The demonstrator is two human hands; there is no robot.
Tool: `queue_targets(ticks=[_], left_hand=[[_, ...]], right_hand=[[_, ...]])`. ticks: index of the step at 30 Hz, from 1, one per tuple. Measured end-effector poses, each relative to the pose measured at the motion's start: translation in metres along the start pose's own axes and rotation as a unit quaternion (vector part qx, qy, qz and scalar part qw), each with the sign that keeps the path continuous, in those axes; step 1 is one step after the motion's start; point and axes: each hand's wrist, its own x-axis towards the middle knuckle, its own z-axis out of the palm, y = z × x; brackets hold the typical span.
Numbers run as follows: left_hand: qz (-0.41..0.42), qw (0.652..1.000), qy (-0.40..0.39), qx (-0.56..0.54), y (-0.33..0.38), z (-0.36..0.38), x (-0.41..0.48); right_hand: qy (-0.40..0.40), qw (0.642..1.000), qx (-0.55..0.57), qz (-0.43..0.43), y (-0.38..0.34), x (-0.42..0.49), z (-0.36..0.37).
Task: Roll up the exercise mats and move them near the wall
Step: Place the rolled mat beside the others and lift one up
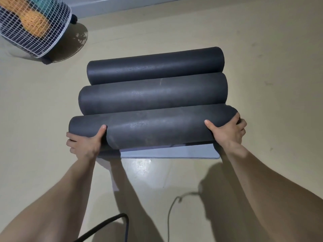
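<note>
Far left, top corner: white wire fan guard (33, 27), tilted, its dark base (46, 60) on the cream floor (262, 67), something orange and teal showing through the mesh. Just right of it, a small dark wheel or foot (74, 19) against the pale wall skirting (139, 6) along the top edge.

Lower left: left forearm reaching up and in to the left hand (83, 143). Clamped on the left end of the nearest rolled mat (148, 130); thumb (102, 131) laid flat over the top of the roll, pointing away, the other fingers (70, 140) wrapped under and round the end, only knuckles visible. Closed grip, no gap between palm and mat.

Centre: three dark grey rolls lying crosswise, parallel, each touching the next. Farthest roll (155, 65) nearest the wall yet well apart from it; middle roll (153, 94) pressed between the two. Under the near roll, a flat pale grey tail of mat (171, 152) spread on the floor, not yet wound in. Below that, glossy floor, a black curved bar (108, 222) at the bottom edge, a grey cable (172, 212) snaking upward.

Right: right hand (227, 131) gripping the opposite end of the same near roll; thumb (210, 125) on top, fingers (242, 122) curled over the end face and closed tight on it. Right forearm running down to the lower right corner.
</note>
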Motion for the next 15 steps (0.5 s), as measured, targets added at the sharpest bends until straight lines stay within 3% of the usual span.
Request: queue_targets(ticks=[8,15], left_hand=[[0.064,0.996,0.033,0.044,0.011,0.001,0.012],[0.101,0.99,-0.003,0.095,0.002,-0.006,0.01]], right_hand=[[0.013,1.0,-0.018,-0.001,-0.011,-0.029,0.003],[-0.002,0.993,-0.112,-0.048,-0.013,-0.051,0.012]])
